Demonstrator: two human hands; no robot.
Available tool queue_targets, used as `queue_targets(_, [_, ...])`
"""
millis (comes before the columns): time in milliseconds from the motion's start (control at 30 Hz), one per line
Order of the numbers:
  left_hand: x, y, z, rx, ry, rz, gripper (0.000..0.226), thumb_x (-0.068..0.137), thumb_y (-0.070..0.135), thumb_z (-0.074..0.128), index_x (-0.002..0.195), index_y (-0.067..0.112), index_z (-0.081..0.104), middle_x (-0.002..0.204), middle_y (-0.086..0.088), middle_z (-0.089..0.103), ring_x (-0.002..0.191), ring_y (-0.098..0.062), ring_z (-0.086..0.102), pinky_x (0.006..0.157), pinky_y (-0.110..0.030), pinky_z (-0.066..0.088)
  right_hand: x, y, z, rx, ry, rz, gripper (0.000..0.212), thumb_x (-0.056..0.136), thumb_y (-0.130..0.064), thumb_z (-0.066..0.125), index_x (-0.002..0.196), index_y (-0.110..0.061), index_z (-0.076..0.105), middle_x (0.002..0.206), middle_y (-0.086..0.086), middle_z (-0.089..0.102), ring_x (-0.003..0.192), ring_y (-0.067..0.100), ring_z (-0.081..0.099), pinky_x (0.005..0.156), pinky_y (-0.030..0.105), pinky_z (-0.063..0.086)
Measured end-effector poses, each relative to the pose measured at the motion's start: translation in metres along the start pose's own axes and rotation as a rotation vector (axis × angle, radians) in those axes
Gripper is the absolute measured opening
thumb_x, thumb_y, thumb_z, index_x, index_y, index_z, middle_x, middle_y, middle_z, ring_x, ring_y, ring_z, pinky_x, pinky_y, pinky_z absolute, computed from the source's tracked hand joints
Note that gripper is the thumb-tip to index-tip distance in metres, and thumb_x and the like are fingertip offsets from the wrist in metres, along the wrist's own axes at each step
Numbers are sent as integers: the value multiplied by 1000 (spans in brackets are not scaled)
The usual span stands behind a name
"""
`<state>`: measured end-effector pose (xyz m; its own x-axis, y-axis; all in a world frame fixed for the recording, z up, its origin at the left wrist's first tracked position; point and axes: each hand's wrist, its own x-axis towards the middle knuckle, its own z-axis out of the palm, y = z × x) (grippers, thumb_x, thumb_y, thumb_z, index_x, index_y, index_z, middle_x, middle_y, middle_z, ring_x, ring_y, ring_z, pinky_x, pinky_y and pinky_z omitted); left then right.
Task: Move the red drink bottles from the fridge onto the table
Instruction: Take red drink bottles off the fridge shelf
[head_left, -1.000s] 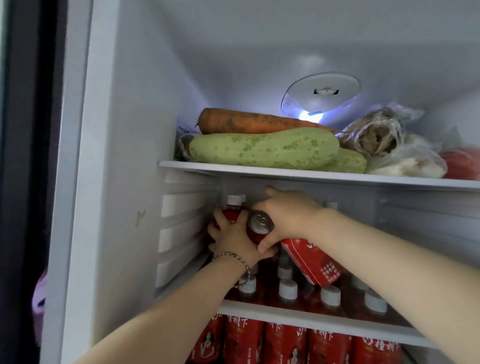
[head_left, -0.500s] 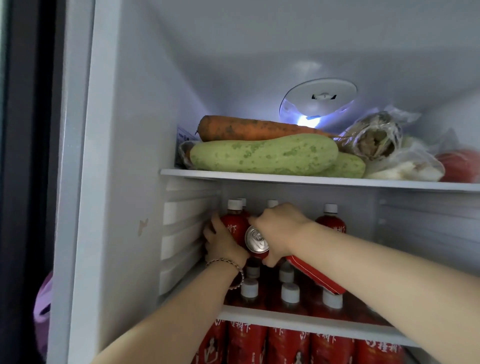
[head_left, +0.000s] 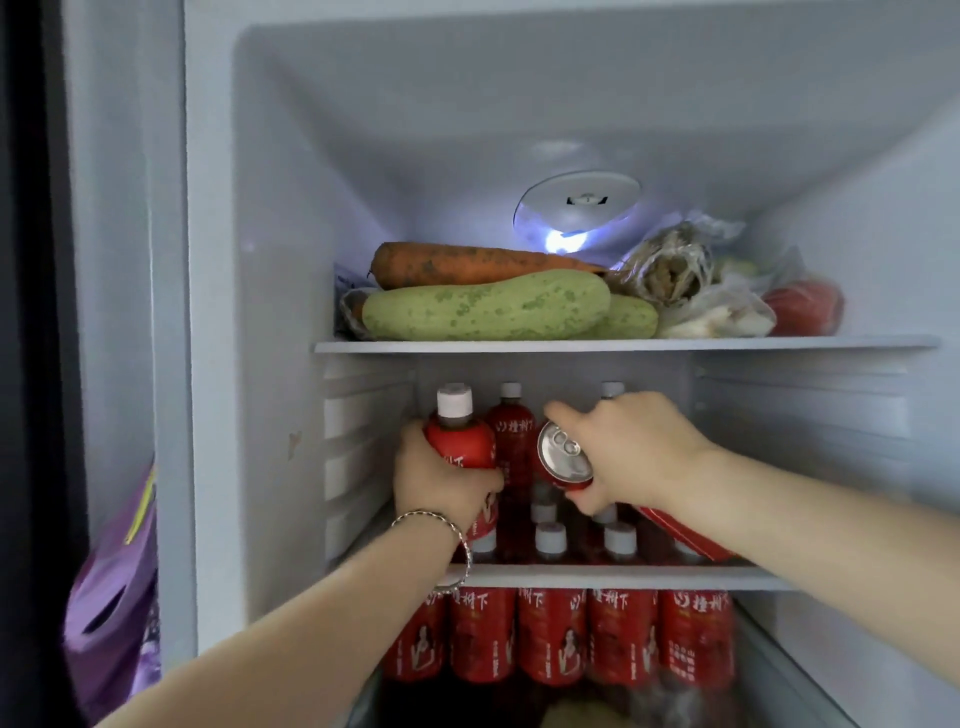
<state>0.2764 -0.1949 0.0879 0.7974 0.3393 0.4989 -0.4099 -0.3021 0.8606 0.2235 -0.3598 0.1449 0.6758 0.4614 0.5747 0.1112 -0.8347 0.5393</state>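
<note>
I am looking into the open fridge (head_left: 218, 312), which fills the view. Its top shelf (head_left: 623, 344) carries two pale green squash (head_left: 485, 306), a carrot (head_left: 467, 264) lying on them, and bagged food at the right. The middle shelf (head_left: 613, 576) is packed with red bottles (head_left: 550, 540) with white caps, and another row (head_left: 553, 634) stands below it. No table is in view.

My left hand (head_left: 441, 483) is wrapped around one bottle (head_left: 460, 441) at the left front of the middle shelf, fingers closed on its body. A second ago this bottle sat low among the others — now its cap and shoulder stand well clear of the row, so I judge it is lifting free. My right hand (head_left: 628, 452) is curled around a red can (head_left: 563, 457), tipped with its silver top towards me, index finger stretched out; it has drawn back slightly. A bracelet (head_left: 452, 540) circles my left wrist.

So the first bottle is nearly out — the carry to the table comes next.
</note>
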Motion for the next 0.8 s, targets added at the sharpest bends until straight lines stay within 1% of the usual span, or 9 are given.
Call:
queue_targets(67, [-24,7,-15,-68,34,63,70,46,10,84,102,25,43,98,-1,60,86,-18,61,75,-30,50,-11,-2,-10,19,55,36,81,65,-56,65,133,-28,31,93,2,68,86,27,64,57,28,33])
queue_targets(167, [-61,21,-46,-155,47,149,75,48,6,85,102,35,42,91,11,60,72,3,61,55,-8,45,-25,-8,-32,78,100,59,84,64,-56,66,135,-29,29,92,3,67,88,28,64,59,28,35])
queue_targets(200, [-73,27,-58,-141,45,172,76,48,7,86,104,36,43,93,12,60,76,4,61,57,-6,44,-31,-12,-40,103,106,53,84,64,-57,66,134,-28,30,90,3,67,87,28,64,58,29,36])
queue_targets(300, [-112,42,-97,-88,72,210,78,48,7,87,108,32,45,98,12,59,85,0,59,68,-14,48,-49,-31,-63,168,121,-29,80,63,-59,66,128,-27,34,82,2,65,79,27,64,53,28,33])
queue_targets(433, [-179,46,-156,7,150,159,72,45,11,88,97,40,47,89,18,58,73,18,56,51,-1,44,-81,-76,-81,362,107,-184,76,57,-62,67,119,-28,39,87,-1,67,79,26,65,54,28,35])
queue_targets(500, [-219,43,-189,85,169,85,71,44,14,88,93,43,47,89,17,59,74,18,56,49,-1,43,-100,-107,-88,503,13,-264,68,57,-64,65,109,-30,40,88,-3,65,75,23,62,51,26,36])
queue_targets(600, [-282,39,-245,275,201,-22,67,45,18,88,90,43,45,87,18,59,74,15,57,51,-5,45,-133,-161,-109,698,-160,-386,60,50,-66,69,93,-32,44,79,-9,59,67,19,56,53,29,45])
queue_targets(700, [-352,38,-308,430,275,-127,65,46,23,87,88,45,43,87,19,59,77,6,57,61,-11,44,-170,-219,-147,818,-236,-539,61,47,-66,69,92,-32,46,71,-11,52,65,17,52,55,30,45])
queue_targets(800, [-433,42,-374,515,400,-224,68,48,22,86,96,43,42,91,15,58,85,-2,57,68,-17,45,-208,-281,-198,955,-236,-719,65,45,-68,71,93,-31,48,77,-10,61,74,17,59,63,32,50])
